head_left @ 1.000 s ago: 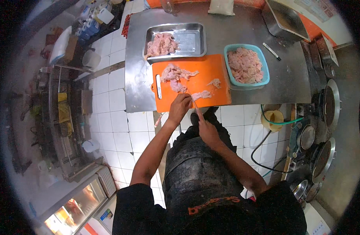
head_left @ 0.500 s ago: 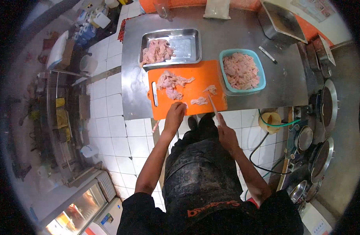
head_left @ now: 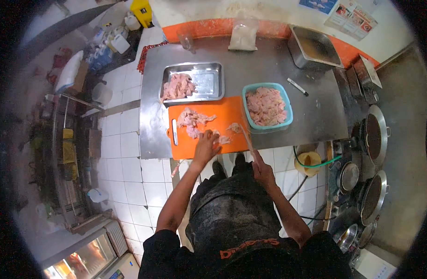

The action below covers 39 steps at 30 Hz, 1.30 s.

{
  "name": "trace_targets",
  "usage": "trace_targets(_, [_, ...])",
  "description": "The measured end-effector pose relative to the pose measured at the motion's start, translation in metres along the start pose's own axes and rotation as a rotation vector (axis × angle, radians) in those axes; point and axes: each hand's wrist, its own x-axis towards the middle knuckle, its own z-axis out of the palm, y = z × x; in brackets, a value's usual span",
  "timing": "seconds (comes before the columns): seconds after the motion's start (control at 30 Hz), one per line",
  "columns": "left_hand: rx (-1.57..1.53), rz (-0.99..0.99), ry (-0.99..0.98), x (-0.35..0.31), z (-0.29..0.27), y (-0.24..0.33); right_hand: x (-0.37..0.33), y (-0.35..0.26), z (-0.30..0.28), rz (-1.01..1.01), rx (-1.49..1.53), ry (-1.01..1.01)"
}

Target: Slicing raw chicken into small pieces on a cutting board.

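Observation:
On the orange cutting board (head_left: 232,109) lie pale pink pieces of raw meat that look like chicken. A larger heap (head_left: 190,118) is at the left, with small cut pieces (head_left: 224,139) nearer the front and right. My left hand (head_left: 206,148) is over the board's front part, fingers spread, fingertips at the small pieces; whether they press on one is hard to see. My right hand (head_left: 263,176) is closed round the handle of a knife (head_left: 247,138). Its blade points away from me, along the board's right edge beside a small piece (head_left: 233,127).
Behind the board stands a steel tray (head_left: 209,79) with more meat at its left end. A light blue tub (head_left: 288,104) full of cut meat stands right of the board. Beyond are a marker (head_left: 297,87), a deep steel pan (head_left: 313,51) and a clear bag (head_left: 243,37).
My left hand has opened from a pinch and moved farther onto the board, to the small pieces. The knife stays in my right hand at the board's right side. The whole view has shifted.

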Motion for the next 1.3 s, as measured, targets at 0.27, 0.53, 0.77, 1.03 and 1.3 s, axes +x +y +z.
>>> trace_targets(0.27, [0.276,0.207,0.140,0.019,0.070,0.007,0.027,-0.019,-0.041,-0.436,-0.309,0.018])
trace_targets(0.53, [0.115,0.191,0.080,0.043,-0.022,0.024,0.062,0.012,-0.044,-0.499,-0.385,-0.133])
trace_targets(0.77, [0.012,0.026,-0.128,0.066,-0.008,0.028,0.045,-0.016,-0.031,-0.292,-0.444,-0.127])
trace_targets(1.03, [-0.025,0.084,-0.406,0.099,0.016,0.016,0.025,0.020,0.004,-0.277,-0.211,0.107])
trace_targets(1.3, [1.142,0.435,0.022,0.111,-0.039,0.011,0.052,0.058,0.049,-0.274,-0.292,0.069])
